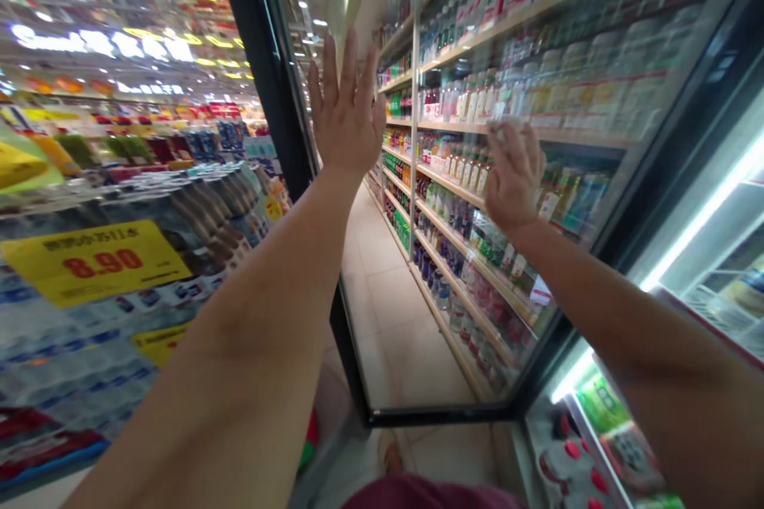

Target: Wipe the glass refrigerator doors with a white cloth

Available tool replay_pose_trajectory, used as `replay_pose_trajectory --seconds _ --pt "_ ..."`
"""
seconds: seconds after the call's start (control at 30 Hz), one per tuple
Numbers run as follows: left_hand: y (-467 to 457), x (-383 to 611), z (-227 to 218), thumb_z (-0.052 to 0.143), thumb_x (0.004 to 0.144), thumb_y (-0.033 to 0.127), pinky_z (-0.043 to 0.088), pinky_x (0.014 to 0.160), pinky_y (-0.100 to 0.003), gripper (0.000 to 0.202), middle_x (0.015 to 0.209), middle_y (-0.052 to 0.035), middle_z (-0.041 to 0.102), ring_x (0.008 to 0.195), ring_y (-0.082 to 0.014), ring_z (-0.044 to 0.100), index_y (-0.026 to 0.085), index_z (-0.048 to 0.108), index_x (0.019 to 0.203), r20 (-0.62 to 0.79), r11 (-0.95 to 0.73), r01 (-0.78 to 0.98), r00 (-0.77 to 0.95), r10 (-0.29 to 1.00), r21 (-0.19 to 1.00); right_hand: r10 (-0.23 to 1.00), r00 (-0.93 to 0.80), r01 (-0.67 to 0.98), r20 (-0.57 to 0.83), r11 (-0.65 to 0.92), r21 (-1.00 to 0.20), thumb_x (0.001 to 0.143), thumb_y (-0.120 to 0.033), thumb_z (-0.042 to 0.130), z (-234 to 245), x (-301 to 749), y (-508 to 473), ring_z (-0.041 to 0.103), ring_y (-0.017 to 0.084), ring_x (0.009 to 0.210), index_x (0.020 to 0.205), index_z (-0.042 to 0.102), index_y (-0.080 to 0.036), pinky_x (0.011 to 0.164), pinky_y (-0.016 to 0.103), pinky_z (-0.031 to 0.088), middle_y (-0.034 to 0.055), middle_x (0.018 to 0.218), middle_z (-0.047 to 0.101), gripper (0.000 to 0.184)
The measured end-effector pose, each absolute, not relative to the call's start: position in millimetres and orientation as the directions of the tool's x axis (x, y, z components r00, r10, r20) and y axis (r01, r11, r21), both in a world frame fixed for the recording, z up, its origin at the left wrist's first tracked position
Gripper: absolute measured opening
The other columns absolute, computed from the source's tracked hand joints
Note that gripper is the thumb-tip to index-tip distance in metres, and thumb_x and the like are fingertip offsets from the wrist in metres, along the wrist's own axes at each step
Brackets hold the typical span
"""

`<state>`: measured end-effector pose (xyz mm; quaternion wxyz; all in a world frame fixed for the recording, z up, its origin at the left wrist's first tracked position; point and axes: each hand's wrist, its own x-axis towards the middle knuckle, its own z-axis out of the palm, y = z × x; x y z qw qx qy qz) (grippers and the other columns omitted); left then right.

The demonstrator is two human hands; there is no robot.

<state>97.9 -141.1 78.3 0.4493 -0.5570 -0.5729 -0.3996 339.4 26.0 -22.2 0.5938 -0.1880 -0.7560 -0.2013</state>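
Note:
My left hand (346, 107) is raised with its fingers stretched out flat against the glass of an open cooler door (418, 270). My right hand (513, 175) is also up on the same glass pane, lower and to the right, its fingers spread but blurred. Neither hand holds anything. The door's black frame (280, 111) runs up on the left of my left hand. Through the glass I see shelves of bottled drinks (465, 167) along an aisle.
Inside the lit cooler (704, 278) at the right are wire shelves and packaged drinks (621, 445). To the left stand stacked packs of bottled water (179, 207) with a yellow price sign (95, 261) reading 8.90. A tiled aisle floor (387, 310) shows through the door.

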Motion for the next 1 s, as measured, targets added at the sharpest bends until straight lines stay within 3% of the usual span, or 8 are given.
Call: replay_pose_trajectory --seconds 0.1,0.17,0.33,0.47,0.6,0.67,0.83,1.0 --pt "-142.4 100.2 77.6 0.038 0.103 0.045 -0.005 0.130 -0.051 0.064 0.169 0.0092 0.014 0.158 -0.0141 -0.005 0.019 0.031 0.161 0.957 0.113 0.992 0.024 0.289 -0.059 -0.047 -0.530 0.397 0.847 0.868 0.297 0.098 -0.024 0.042 -29.1 332.7 13.9 0.032 0.028 0.153 0.145 0.057 -0.030 0.124 0.054 0.030 -0.0002 0.155 0.051 0.050" --pt "-143.1 101.6 77.2 0.041 0.102 0.039 -0.001 0.130 -0.052 0.063 0.169 0.0056 0.016 0.158 -0.0165 -0.001 0.018 0.032 0.161 0.957 0.149 0.987 0.020 0.290 -0.066 -0.030 -0.504 0.405 0.863 0.875 0.266 0.099 -0.026 0.041 -18.8 335.9 18.2 0.031 0.028 0.154 0.145 0.057 -0.032 0.124 0.055 0.029 -0.0012 0.156 0.050 0.049" --pt "-143.5 99.4 80.7 0.040 0.103 0.042 -0.002 0.131 -0.051 0.063 0.169 0.0076 0.016 0.158 -0.0156 -0.002 0.020 0.032 0.161 0.959 0.112 0.992 0.029 0.283 -0.063 0.067 -0.099 0.486 0.993 0.874 -0.011 0.104 -0.029 0.030 0.9 334.2 28.5 0.015 0.031 0.158 0.158 0.039 -0.028 0.125 0.062 0.019 0.0005 0.166 0.034 0.054" --pt "-145.8 95.5 67.8 0.039 0.102 0.057 -0.004 0.132 -0.042 0.069 0.169 0.0108 0.014 0.158 -0.0139 -0.003 0.020 0.034 0.160 0.958 0.042 0.999 0.009 0.286 -0.022 0.028 -0.261 0.481 0.965 0.870 0.105 0.100 -0.022 0.034 -21.8 317.7 4.5 0.020 0.028 0.157 0.153 0.047 -0.025 0.124 0.057 0.028 0.0022 0.162 0.041 0.055" --pt "-151.6 99.4 2.7 0.029 0.105 0.053 0.003 0.132 -0.045 0.065 0.168 0.0001 0.024 0.158 -0.0182 0.003 0.016 0.039 0.158 0.949 0.065 0.997 0.009 0.314 -0.031 -0.010 -0.418 0.471 0.908 0.853 0.226 0.095 -0.015 0.040 -28.2 334.1 3.7 0.029 0.025 0.155 0.148 0.054 -0.027 0.124 0.052 0.031 0.0005 0.159 0.046 0.056" --pt "-154.7 102.4 -41.6 0.031 0.106 0.047 0.010 0.131 -0.047 0.060 0.166 -0.0049 0.031 0.158 -0.0199 0.005 0.018 0.040 0.158 0.950 0.104 0.994 0.002 0.312 -0.036 0.021 -0.338 0.514 0.941 0.842 0.166 0.094 -0.013 0.040 -27.5 350.9 17.3 0.030 0.025 0.154 0.149 0.053 -0.029 0.124 0.054 0.030 0.0002 0.161 0.044 0.058" --pt "-156.9 102.4 -109.7 0.036 0.107 0.033 0.014 0.130 -0.051 0.055 0.161 -0.0110 0.038 0.156 -0.0247 0.009 0.017 0.040 0.159 0.957 0.144 0.987 0.031 0.290 -0.076 0.101 0.133 0.546 0.986 0.823 -0.158 0.100 -0.018 0.031 -68.9 344.7 20.1 0.027 0.029 0.156 0.156 0.045 -0.027 0.123 0.059 0.031 0.0061 0.162 0.041 0.058" --pt "-153.2 97.7 -108.4 0.038 0.107 0.032 0.013 0.130 -0.051 0.055 0.161 -0.0110 0.037 0.156 -0.0254 0.010 0.016 0.040 0.159 0.960 0.138 0.985 0.066 0.273 -0.107 0.135 -0.312 0.467 0.941 0.884 0.028 0.101 -0.019 0.039 -122.7 301.9 -24.0 0.024 0.029 0.157 0.155 0.046 -0.032 0.125 0.053 0.031 0.0033 0.157 0.049 0.057"
